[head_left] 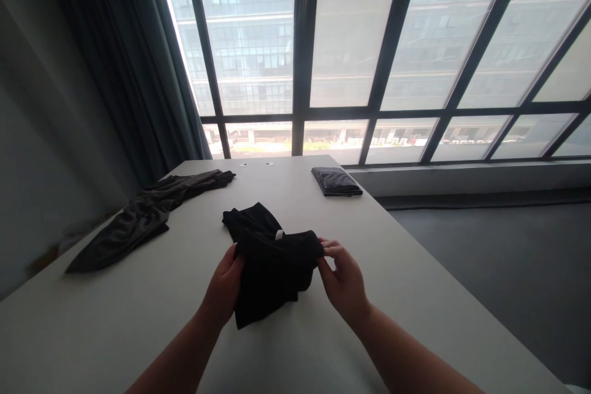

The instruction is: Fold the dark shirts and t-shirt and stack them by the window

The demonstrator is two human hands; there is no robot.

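Limp black cloth garment (pixel 272 268), held just over smooth white table (pixel 175 271).
Left hand (pixel 226 283) pinches one side, right hand (pixel 344 280) the opposite edge. Likely soft, light, floppy; opposite edges seem best to grip.

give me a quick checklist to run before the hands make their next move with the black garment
1. Left hand gripping the black garment: ok, at its left side
2. Right hand gripping it: ok, at its right side
3. Garment smooth and flat: not ok, bunched and creased
4. White label visible: ok
5. Folded bundle apart from the garment: ok
6. Garment's underside free of creases: cannot tell, hidden
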